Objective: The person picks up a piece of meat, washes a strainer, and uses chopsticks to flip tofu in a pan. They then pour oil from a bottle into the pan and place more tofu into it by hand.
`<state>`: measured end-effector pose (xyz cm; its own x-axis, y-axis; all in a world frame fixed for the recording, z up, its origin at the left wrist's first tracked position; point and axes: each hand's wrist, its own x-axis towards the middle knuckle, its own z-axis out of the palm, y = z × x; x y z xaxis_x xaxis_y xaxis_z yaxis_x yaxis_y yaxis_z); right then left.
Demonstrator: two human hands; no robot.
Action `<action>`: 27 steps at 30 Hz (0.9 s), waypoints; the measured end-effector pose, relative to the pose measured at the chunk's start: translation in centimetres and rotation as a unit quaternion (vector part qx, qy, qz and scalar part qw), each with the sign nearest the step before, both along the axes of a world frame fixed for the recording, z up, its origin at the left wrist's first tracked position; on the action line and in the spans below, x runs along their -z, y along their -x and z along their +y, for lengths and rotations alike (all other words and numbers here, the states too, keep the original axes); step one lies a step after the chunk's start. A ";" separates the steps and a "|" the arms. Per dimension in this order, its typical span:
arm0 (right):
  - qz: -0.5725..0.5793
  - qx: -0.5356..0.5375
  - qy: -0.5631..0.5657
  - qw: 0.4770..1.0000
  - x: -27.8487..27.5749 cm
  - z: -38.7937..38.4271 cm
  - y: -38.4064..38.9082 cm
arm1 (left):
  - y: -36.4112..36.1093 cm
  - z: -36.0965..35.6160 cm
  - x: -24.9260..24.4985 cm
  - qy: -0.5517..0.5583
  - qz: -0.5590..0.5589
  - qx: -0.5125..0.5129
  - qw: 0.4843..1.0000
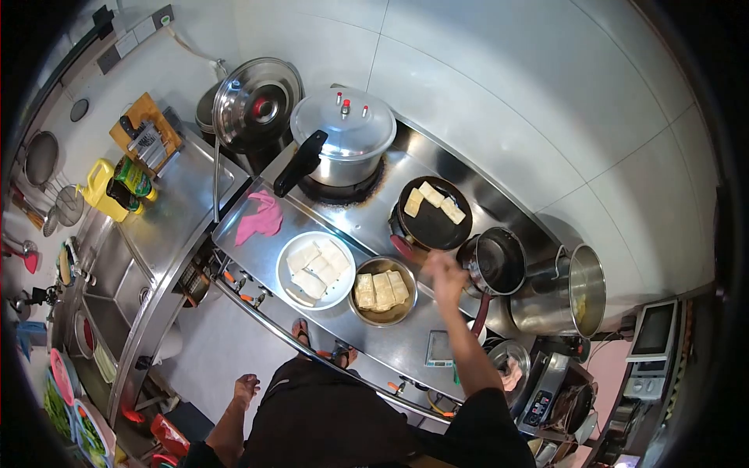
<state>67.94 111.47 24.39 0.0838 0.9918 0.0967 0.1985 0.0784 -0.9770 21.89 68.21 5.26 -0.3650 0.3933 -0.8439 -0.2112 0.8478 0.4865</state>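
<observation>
My right hand (446,274) is blurred, its fingers drawn in, just below the black frying pan (433,234). A brownish streak beside its fingers is too smeared to name. Several pale tofu slices (431,195) lie in the upper part of the pan. A steel bowl (390,319) with browned tofu pieces (381,290) stands to the left of this hand. Farther left, a white plate (282,274) carries white tofu slabs (318,265). My left hand (246,388) hangs over the floor in front of the counter, fingers curled, with nothing visible in them.
A pressure cooker (343,144) occupies the back burner, its black handle pointing toward me. A dark saucepan (499,261) and tall steel pot (546,296) stand right of the frying pan. A pink cloth (260,218) and digital scale (439,349) lie on the counter. A metal rail (269,326) runs along its front.
</observation>
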 end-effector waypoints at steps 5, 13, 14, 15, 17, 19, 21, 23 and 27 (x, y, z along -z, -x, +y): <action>-0.024 0.121 0.019 0.992 -0.2 13.2 0.9 | 0.3 1.6 -0.9 -0.037 0.001 -0.009 0.999; -0.421 0.037 -0.037 0.906 2.1 22.9 7.4 | -0.9 -0.5 -2.0 -0.033 0.019 -0.051 0.998; -0.436 0.021 -0.023 0.899 1.6 22.9 7.9 | -1.2 -1.1 -1.9 -0.027 0.019 -0.055 0.998; -0.452 0.006 -0.008 0.892 1.1 22.8 8.3 | -1.5 -1.8 -1.7 -0.011 0.024 -0.060 0.998; -0.476 -0.027 -0.015 0.879 0.1 22.4 8.3 | -2.2 -3.5 -1.3 0.007 0.009 -0.067 0.998; -0.492 -0.026 -0.020 0.870 0.0 22.6 7.6 | -2.2 -4.6 -0.9 0.024 0.007 -0.055 0.998; -0.498 -0.023 -0.025 0.867 -1.0 22.5 6.3 | -1.8 -5.6 0.2 0.030 0.000 -0.070 0.997; -0.507 -0.003 -0.077 0.858 0.0 23.5 3.2 | -1.3 -5.9 1.0 0.029 -0.005 -0.071 0.997; -0.296 0.053 -0.073 0.951 0.6 23.6 -2.5 | -0.5 -3.4 0.0 0.007 0.005 -0.055 0.998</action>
